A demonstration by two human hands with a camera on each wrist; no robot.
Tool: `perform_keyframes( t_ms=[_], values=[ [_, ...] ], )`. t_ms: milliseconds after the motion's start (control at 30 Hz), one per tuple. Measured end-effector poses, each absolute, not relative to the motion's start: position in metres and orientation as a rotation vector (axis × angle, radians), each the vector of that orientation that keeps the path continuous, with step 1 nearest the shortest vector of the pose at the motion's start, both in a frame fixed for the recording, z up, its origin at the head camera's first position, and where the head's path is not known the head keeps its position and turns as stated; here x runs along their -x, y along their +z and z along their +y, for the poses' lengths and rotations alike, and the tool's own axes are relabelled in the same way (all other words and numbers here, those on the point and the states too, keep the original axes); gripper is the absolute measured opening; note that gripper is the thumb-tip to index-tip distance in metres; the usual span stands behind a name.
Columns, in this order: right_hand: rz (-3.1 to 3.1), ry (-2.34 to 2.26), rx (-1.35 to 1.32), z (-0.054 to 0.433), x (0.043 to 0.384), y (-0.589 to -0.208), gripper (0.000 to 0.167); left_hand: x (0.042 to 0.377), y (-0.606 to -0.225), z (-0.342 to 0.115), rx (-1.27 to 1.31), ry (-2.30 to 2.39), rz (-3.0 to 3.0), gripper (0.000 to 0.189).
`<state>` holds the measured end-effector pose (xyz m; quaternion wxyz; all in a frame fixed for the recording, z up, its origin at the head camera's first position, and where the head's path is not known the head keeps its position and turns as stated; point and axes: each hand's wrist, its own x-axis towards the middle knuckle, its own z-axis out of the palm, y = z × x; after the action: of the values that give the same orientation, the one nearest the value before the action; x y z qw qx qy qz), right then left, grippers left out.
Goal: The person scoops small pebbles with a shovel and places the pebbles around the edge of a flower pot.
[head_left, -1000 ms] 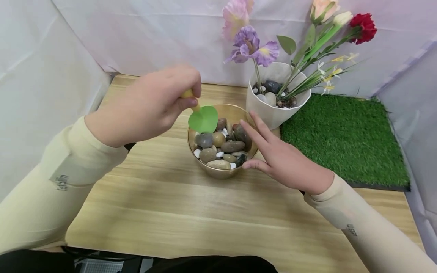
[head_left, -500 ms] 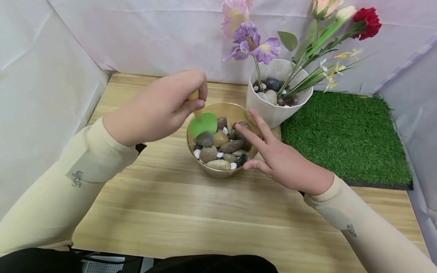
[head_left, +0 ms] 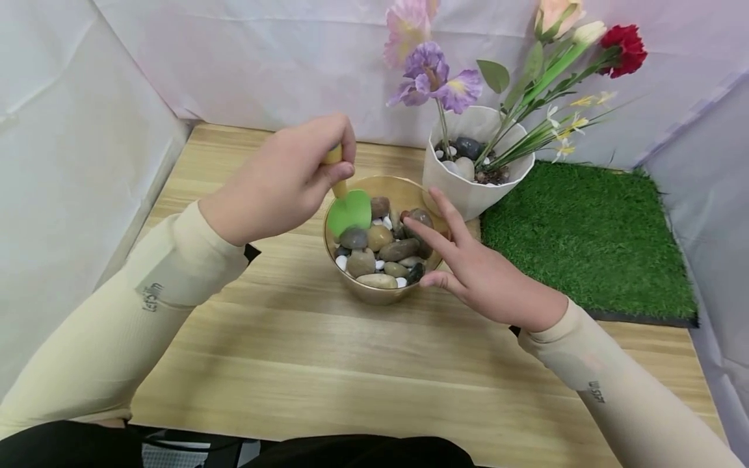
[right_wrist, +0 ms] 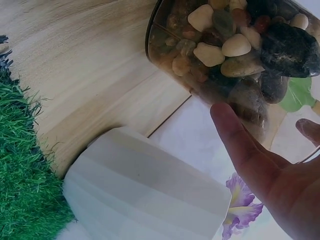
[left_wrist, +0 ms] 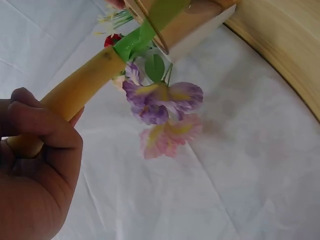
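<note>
My left hand [head_left: 281,182] grips the wooden handle [left_wrist: 82,82] of a small trowel with a green blade [head_left: 352,211]. The blade points down inside the left part of an amber, see-through bowl [head_left: 374,296], its lower edge against a grey pebble [head_left: 354,238]. Brown, grey and white pebbles [head_left: 399,249] fill much of the bowl. At the bowl's right side is my right hand [head_left: 488,279], its fingers spread and extended. In the right wrist view, a fingertip [right_wrist: 220,111] is right at the bowl's wall.
Behind the bowl to the right stands a white pot [head_left: 468,198] with stones and artificial flowers [head_left: 430,75]. A mat of artificial grass [head_left: 591,240] lies at the right of the wooden table [head_left: 328,370]. White cloth [head_left: 263,58] hangs behind and at both sides.
My left hand has moved right and the trowel blade has gone lower into the bowl, among the pebbles at its left. The right hand stays almost still beside the bowl.
</note>
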<state>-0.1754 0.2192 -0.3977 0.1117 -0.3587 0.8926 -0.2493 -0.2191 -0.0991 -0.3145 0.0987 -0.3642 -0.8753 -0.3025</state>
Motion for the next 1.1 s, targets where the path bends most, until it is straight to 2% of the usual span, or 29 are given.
perform_keyframes(
  t_ms=[333, 433, 700, 800, 933, 1100],
  values=[
    [2.627, -0.736, 1.056, 0.220, 0.176, -0.403, 0.080, 0.229, -0.334, -0.125, 0.714, -1.384, -2.589, 0.005],
    [2.626, -0.749, 1.061, 0.220, 0.177, -0.404, 0.081, 0.227, -0.334, -0.127, 0.689, -1.411, -2.522, 0.006],
    [2.640, -0.758, 1.067, 0.221, 0.178, -0.405, 0.085, 0.219, -0.310, -0.127, 0.879, -0.992, -2.285, 0.019],
    [2.640, -0.759, 1.070, 0.222, 0.178, -0.407, 0.086, 0.216, -0.306, -0.122, 0.946, -0.893, -2.235, 0.017],
    [2.642, -0.761, 1.083, 0.223, 0.178, -0.408, 0.089, 0.214, -0.312, -0.111, 1.074, -0.781, -2.213, 0.011],
    [2.639, -0.767, 1.084, 0.224, 0.179, -0.407, 0.088, 0.211, -0.330, -0.092, 1.292, -0.683, -2.262, 0.020]
  ],
)
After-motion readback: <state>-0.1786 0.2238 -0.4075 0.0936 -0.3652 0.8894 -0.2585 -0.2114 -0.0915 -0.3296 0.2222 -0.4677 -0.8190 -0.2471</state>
